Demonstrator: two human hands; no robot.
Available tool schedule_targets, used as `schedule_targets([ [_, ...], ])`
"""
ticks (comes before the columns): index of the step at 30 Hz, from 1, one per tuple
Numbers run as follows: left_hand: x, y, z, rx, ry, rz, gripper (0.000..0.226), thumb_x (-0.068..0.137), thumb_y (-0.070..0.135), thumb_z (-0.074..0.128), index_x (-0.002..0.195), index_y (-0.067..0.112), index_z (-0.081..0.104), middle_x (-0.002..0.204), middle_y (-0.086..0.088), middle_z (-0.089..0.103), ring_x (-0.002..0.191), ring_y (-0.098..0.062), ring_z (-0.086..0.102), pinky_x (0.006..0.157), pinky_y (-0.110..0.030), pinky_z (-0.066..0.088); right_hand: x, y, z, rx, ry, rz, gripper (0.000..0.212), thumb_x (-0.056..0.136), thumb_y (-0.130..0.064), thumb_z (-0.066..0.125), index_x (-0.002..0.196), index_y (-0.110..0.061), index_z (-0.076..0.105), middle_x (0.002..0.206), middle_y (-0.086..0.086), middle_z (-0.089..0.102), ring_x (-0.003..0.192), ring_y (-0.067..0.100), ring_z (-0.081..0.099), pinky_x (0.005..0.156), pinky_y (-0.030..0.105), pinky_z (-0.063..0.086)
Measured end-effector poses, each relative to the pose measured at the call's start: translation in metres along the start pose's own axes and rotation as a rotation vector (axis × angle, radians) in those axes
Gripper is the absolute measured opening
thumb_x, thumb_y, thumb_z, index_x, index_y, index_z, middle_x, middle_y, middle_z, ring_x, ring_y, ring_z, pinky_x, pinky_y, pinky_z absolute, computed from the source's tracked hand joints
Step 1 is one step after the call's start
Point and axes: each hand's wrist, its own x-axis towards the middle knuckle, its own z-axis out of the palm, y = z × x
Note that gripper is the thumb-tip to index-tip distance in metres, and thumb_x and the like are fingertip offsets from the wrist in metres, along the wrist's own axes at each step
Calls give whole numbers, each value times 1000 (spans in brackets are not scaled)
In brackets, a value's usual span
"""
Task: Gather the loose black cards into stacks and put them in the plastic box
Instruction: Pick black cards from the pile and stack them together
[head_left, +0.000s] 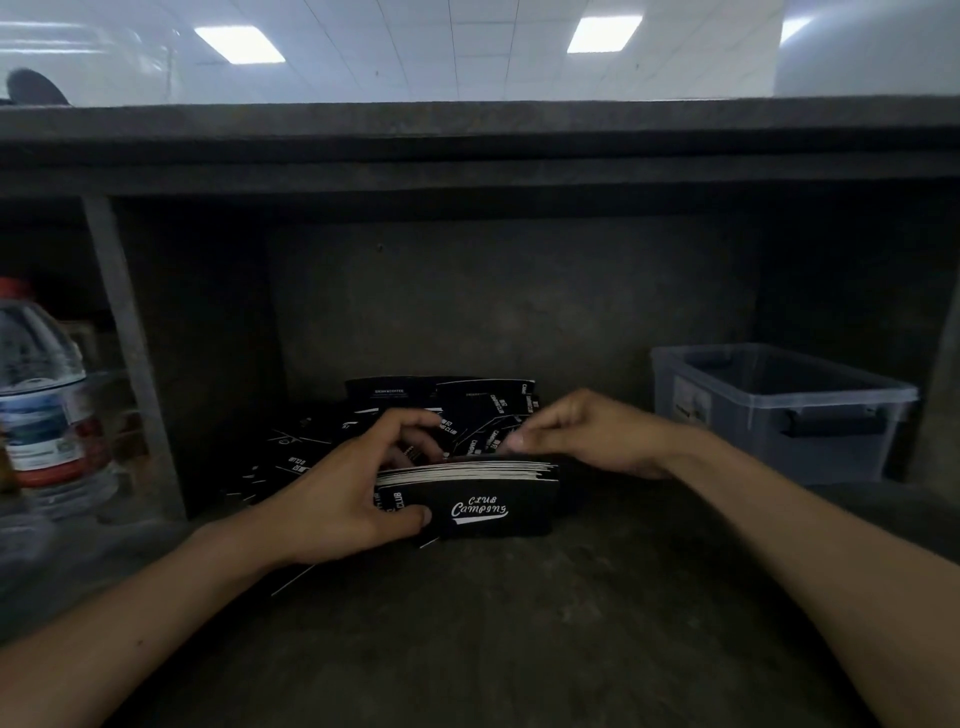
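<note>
- Your left hand (337, 493) grips the stack (493, 506) of black cards. The thumb is pressed on the front face near its lower left corner, and the fingers are curled round behind.
- The stack stands on its long edge on the dark work surface (519, 623), front card facing you. White script on it reads "Club Camping". The white card edges along the top are slightly uneven.
- Your right hand (587, 434) has its fingers bunched and curled, with the tips drawn together at the far top edge of the stack, right of centre. You cannot tell whether a card is pinched between them.
- The loose black cards (415, 397) lie in an untidy, overlapping heap just behind the stack and to its left. Some are tilted up toward the back wall of the recess. A few spread out beneath your left wrist, with one white edge showing below the forearm.
- The plastic box (753, 447) is translucent and open-topped, with a dark handle on its near side. It sits on the same surface at the right, past your right forearm and well apart from the stack. What lies inside does not show.
- A clear bottle (36, 405) with a red cap and a printed label stands at the far left, beyond an upright post (130, 364).
- A dark ledge (467, 135) runs across above the recess, with two lit ceiling panels (239, 44) beyond it.
</note>
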Motion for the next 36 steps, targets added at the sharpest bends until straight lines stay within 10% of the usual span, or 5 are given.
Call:
schedule_targets([
  [3,1,2,1,-33,-8,29,68,81,25,78,134,47,41,118,17,65,107,-8,68,92,-35,56,9,1,1,218,71,67,32,103,-38,46,114,-19,69,110,3,75,102,16,71,83,27,56],
  [6,1,2,0,-30,-10,33,54,83,18,77,123,45,52,113,13,69,101,-9,70,89,-35,57,10,12,-7,-58,333,66,31,102,-10,47,126,-23,62,134,6,63,117,16,62,99,34,50],
  [11,1,4,0,-12,-16,74,44,84,14,76,117,36,59,109,15,70,99,-8,69,85,-31,57,8,31,-1,-539,97,72,63,93,5,49,148,-26,44,159,-3,32,146,11,27,109,9,12],
  [19,1,1,1,-19,-24,74,39,85,16,76,115,36,61,110,11,70,100,-12,69,87,-38,58,8,27,-17,-722,321,129,23,89,-30,67,111,-26,72,105,-3,73,100,14,67,89,24,50],
  [36,2,0,1,-8,-10,54,39,82,19,78,109,38,58,103,12,69,92,-11,69,78,-34,59,9,28,-16,-355,395,385,48,72,-47,83,102,-11,72,88,3,74,70,11,66,63,21,52],
])
